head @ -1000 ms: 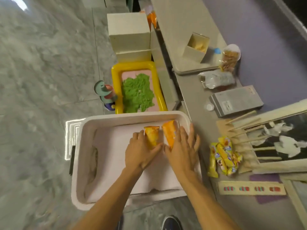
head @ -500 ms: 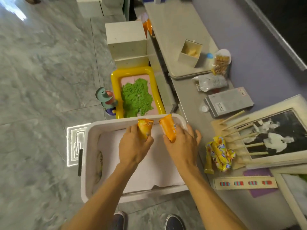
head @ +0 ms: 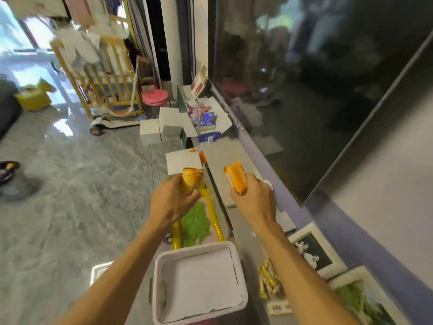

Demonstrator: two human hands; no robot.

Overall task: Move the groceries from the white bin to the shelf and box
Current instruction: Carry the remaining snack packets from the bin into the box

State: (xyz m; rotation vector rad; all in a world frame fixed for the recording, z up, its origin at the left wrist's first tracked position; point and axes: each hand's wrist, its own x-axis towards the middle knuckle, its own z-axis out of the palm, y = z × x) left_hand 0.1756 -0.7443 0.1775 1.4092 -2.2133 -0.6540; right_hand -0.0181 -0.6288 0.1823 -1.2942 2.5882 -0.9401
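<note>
A person's left hand [head: 171,204] is gripping a yellow-orange snack packet [head: 191,179], fingers [head: 193,195] curled round it, in the air beside the long grey shelf [head: 225,156]. The right hand [head: 255,200] is gripping an orange biscuit packet [head: 236,176] above that shelf. The white bin [head: 196,249] is sitting on the floor beneath the forearms

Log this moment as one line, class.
left grip: holds yellow-orange packet | right grip: holds orange pack | white bin: both items outside it
</note>
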